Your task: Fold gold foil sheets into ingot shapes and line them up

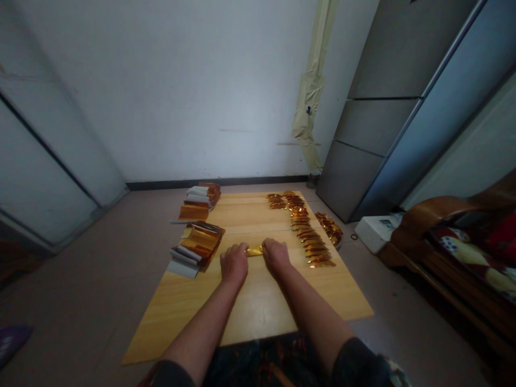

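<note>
A small folded piece of gold foil paper [254,251] stretches between my two hands over the middle of the wooden board [258,301]. My left hand [234,263] is closed on its left end, and my right hand [276,255] grips the right end. Fingertips of both hands are partly hidden from this angle. Left of my left hand lies a stack of gold foil sheets [201,240] with pale backs, fanned over the board's edge. To the right of my right hand runs a long row of folded gold foil pieces [308,236], overlapping one another.
A second stack of foil sheets [194,212] lies at the far left. A heap of gold pieces [329,228] sits beyond the board's right edge. Farther right are a white box [373,234], a grey refrigerator [358,145] and a wooden seat [427,274]. A wall [193,97] stands behind.
</note>
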`<action>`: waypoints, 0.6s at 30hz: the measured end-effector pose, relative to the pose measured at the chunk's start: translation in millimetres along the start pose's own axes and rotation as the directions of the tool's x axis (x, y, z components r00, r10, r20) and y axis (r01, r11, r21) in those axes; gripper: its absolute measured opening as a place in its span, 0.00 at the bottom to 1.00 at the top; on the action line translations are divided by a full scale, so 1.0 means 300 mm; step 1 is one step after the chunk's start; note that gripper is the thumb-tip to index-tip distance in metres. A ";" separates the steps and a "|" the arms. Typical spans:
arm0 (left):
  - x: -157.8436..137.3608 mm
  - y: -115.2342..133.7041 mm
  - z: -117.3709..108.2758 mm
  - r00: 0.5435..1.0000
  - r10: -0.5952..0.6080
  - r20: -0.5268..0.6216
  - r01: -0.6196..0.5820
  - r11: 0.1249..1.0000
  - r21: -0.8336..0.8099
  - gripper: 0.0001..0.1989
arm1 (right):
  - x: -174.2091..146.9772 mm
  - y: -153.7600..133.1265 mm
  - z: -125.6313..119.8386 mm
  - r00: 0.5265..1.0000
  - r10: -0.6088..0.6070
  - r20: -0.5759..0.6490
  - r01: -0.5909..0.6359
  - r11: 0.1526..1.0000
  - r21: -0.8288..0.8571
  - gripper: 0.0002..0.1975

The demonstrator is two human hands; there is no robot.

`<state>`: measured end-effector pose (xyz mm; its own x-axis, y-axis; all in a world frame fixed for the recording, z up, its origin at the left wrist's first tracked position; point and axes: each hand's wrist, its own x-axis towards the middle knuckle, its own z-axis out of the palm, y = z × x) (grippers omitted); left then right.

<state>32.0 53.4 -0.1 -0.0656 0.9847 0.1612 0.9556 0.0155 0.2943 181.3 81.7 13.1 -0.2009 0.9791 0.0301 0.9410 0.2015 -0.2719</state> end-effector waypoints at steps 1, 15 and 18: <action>0.002 0.002 -0.001 1.000 -0.003 0.008 0.003 1.000 0.003 0.14 | 0.002 0.000 0.002 1.000 -0.002 -0.001 0.002 1.000 -0.011 0.11; 0.003 0.008 0.001 0.999 0.040 0.033 -0.044 0.991 0.125 0.15 | 0.016 0.006 0.045 0.997 -0.065 -0.050 0.056 0.985 -0.165 0.09; -0.007 0.008 -0.001 0.998 0.059 0.037 -0.064 0.987 0.146 0.15 | 0.013 0.009 0.052 0.995 -0.081 -0.060 0.069 0.981 -0.181 0.08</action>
<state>34.4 51.3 0.7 0.0018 0.9896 0.1438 0.9895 -0.0225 0.1430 178.6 85.7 -2.5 -0.2601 0.9593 0.1100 0.9584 0.2704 -0.0910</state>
